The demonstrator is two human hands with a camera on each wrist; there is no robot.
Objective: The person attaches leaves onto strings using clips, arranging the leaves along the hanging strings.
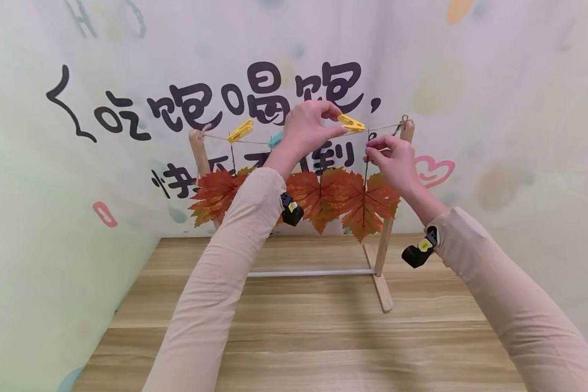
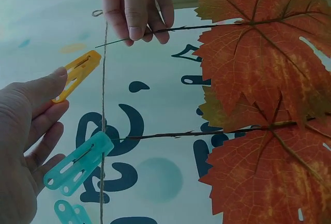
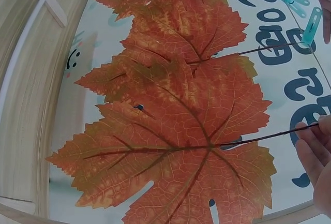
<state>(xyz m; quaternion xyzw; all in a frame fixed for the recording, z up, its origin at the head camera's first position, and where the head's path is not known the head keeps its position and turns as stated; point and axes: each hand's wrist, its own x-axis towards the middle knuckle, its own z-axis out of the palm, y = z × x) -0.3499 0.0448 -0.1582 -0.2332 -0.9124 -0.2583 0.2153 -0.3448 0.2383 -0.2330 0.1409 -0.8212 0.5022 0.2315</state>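
My left hand (image 1: 306, 126) pinches a yellow clothespin (image 1: 351, 123) between thumb and fingers, close beside the twine (image 2: 104, 100). To the right of it, my right hand (image 1: 394, 163) pinches the thin dark stem (image 3: 264, 137) of an orange-red artificial maple leaf (image 1: 365, 207). That stem's bare tip crosses the twine just past the clothespin's nose in the left wrist view. Below the left hand's clothespin, a teal clothespin (image 2: 80, 163) clamps the neighbouring leaf's stem to the twine. Farther left, another yellow clothespin (image 1: 240, 131) grips the twine above another leaf (image 1: 215, 196).
The twine runs between two wooden posts (image 1: 198, 152) of a stand. A white rod (image 1: 313, 273) joins the posts low down, and a wooden foot (image 1: 383, 294) rests on the wood-grain table (image 1: 294, 337). Behind hangs a pale backdrop (image 1: 509, 98) with dark lettering.
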